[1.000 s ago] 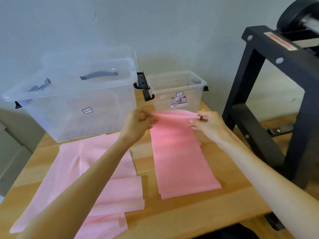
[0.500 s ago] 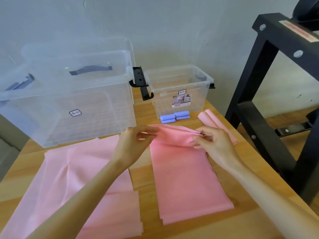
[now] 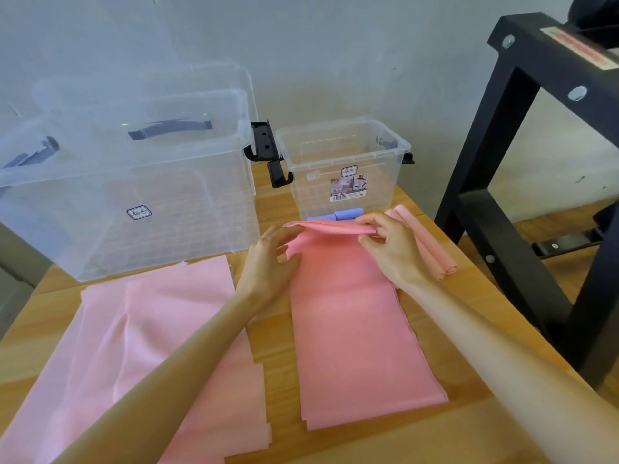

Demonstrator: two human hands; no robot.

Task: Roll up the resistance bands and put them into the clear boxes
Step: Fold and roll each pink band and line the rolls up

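Fingers (image 3: 368,226) of the right hand (image 3: 392,249) pinch the far, folded-over edge of the flat pink rubber resistance band (image 3: 355,329). The left hand (image 3: 268,262) lies loosely open at the band's 9 o'clock edge, fingertips touching the fold. The small clear plastic box (image 3: 341,162) at 12 o'clock holds nothing visible; blue rolls (image 3: 338,215) lie against its front. The large clear box (image 3: 134,182) stands at 10 o'clock. Rolled pink bands (image 3: 432,249) sit at 2 o'clock, more pink sheets (image 3: 150,346) at 8 o'clock on the wooden worktop (image 3: 278,346). A black metal frame (image 3: 522,162) stands at 3 o'clock.
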